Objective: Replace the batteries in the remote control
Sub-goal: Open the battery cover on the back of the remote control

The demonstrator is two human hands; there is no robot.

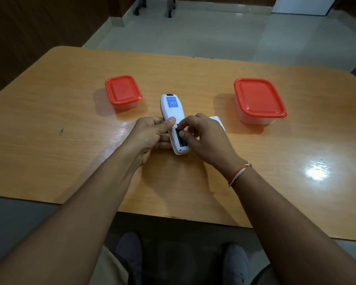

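A white remote control (171, 109) lies face down at the middle of the wooden table (70, 161), a blue label on its back. Its battery compartment (180, 140) at the near end is uncovered, with dark batteries inside. My left hand (150, 134) grips the remote's left side, thumb on its back. The fingertips of my right hand (206, 136) pinch at a battery in the compartment. A white piece, probably the battery cover (216, 119), lies on the table behind my right hand, mostly hidden.
A small clear box with a red lid (122, 91) stands left of the remote. A larger red-lidded box (259, 99) stands to the right. Beyond the table's far edge is pale tiled floor with chair legs (170, 9).
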